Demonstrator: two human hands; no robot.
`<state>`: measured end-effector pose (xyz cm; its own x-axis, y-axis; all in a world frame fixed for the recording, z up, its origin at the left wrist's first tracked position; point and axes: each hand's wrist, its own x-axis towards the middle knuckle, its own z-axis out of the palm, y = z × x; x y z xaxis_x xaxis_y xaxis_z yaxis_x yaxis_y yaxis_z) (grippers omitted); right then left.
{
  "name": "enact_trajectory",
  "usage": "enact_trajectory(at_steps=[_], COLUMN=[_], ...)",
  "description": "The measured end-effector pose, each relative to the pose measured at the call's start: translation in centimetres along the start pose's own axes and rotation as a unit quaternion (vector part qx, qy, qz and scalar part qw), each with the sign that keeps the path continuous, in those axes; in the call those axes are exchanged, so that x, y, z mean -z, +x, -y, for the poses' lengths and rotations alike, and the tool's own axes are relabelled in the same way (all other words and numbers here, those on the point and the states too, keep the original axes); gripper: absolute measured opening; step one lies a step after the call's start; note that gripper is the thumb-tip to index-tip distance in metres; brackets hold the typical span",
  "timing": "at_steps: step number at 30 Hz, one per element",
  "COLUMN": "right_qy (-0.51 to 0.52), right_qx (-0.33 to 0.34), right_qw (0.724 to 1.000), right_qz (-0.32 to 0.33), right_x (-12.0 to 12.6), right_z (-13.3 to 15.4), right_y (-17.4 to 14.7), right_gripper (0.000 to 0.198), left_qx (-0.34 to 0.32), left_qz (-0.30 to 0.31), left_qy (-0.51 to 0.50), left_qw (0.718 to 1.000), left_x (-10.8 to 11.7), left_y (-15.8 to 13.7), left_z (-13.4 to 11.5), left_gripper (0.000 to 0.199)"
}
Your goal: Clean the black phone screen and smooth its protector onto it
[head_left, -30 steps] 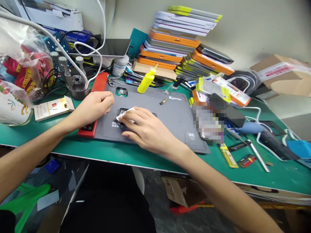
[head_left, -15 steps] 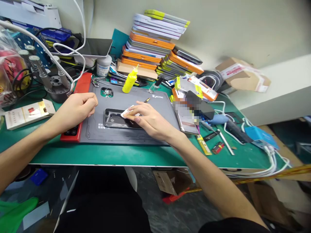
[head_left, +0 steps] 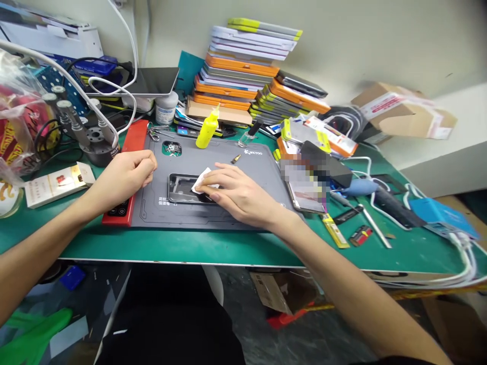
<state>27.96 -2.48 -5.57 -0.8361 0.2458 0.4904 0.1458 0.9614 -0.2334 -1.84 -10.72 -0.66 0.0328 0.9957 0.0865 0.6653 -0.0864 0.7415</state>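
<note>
A dark phone (head_left: 178,188) lies flat on the grey work mat (head_left: 182,215), its right part hidden under my right hand (head_left: 245,195). The fingers of that hand pinch a small folded white wipe (head_left: 200,181) and press it on the phone's surface. To the left, my left hand (head_left: 137,170) is curled in a fist over the mat's left side, beside the red strip (head_left: 133,147) and apart from the phone. The inside of this fist is hidden. Behind the phone stands a yellow squeeze bottle (head_left: 207,131). A small brass-coloured tip (head_left: 236,158) lies behind my right hand.
Stacked orange and white boxes (head_left: 239,66) rise at the back. A tool holder (head_left: 95,144) and a cigarette pack (head_left: 59,185) are at left. On the right lie phones, a battery (head_left: 360,235), a white stick (head_left: 375,225) and a blue charger (head_left: 441,215) with cables.
The view has shifted slightly, so everything sits a little further right and lower. My right hand stays on the phone with the wipe, whose corner now sticks up more. My left fist has kept its place.
</note>
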Motion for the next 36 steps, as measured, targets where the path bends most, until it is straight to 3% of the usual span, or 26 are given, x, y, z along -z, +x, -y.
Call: enact_trajectory(at_steps=[7, 15, 23, 31, 36], right_qy=[-0.044, -0.088, -0.073, -0.038, -0.054], right_qx=[0.063, 0.056, 0.055, -0.009, -0.028], right_qw=[0.997, 0.994, 0.996, 0.999, 0.998], right_qz=[0.009, -0.015, -0.011, -0.019, -0.036], right_x=[-1.6, 0.4, -1.7, 0.9, -0.2], right_z=[1.9, 0.6, 2.5, 0.6, 0.2], right_y=[3.1, -1.1, 2.1, -4.9, -4.6], right_gripper=[0.041, 0.033, 0.038, 0.034, 0.035], left_qx=[-0.010, -0.009, 0.006, 0.007, 0.015], left_qz=[0.020, 0.010, 0.012, 0.021, 0.042], left_qy=[0.053, 0.045, 0.052, 0.106, 0.153], left_qw=[0.998, 0.999, 0.999, 0.994, 0.987], left_x=[0.4, 0.1, 0.5, 0.3, 0.2], left_y=[0.2, -0.3, -0.4, -0.3, -0.2], left_z=[0.5, 0.1, 0.6, 0.2, 0.5], left_gripper=[0.028, 0.032, 0.032, 0.039, 0.042])
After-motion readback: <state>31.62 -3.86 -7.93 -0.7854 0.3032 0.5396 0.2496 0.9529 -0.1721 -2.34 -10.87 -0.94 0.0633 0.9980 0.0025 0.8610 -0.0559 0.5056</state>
